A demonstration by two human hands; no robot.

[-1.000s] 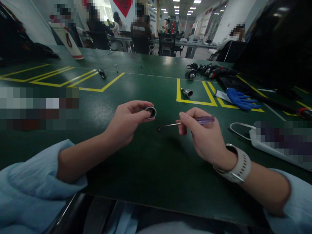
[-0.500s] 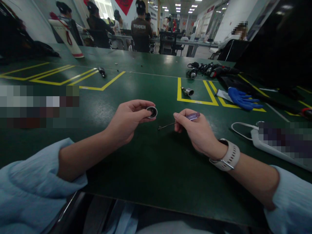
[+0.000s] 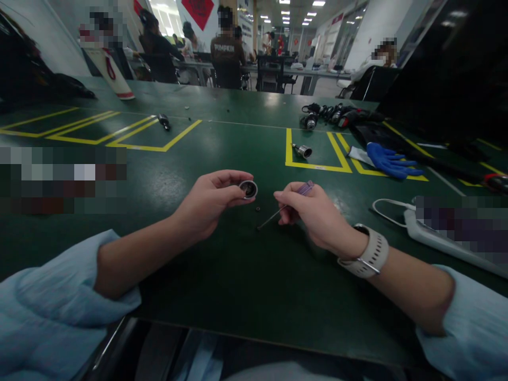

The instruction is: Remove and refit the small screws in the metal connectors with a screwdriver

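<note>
My left hand [image 3: 212, 206] is closed around a round metal cup-like part [image 3: 250, 189], its open dark end turned toward me. The thumb presses at its rim. In my right hand [image 3: 313, 211] is a screwdriver [image 3: 306, 188] with a clear purple handle and a thin shaft slanting down to the left. Its tip is close to the table top, apart from the metal part. A small dark ring or nut [image 3: 257, 209] lies on the green table [image 3: 222, 296], just below the metal part and above the screwdriver tip.
A metal fitting [image 3: 304, 152] lies inside a yellow-taped box, with a blue glove [image 3: 392, 160] to its right. Cabled tools [image 3: 311, 120] sit behind. A dark metal piece [image 3: 163, 123] is at far left. A white device [image 3: 420, 230] with a cord stands at right. People sit beyond.
The screwdriver tip has moved down toward me, away from the small ring, which now shows apart on the table. My right hand has tilted the handle more upright. The left hand still grips the metal part.
</note>
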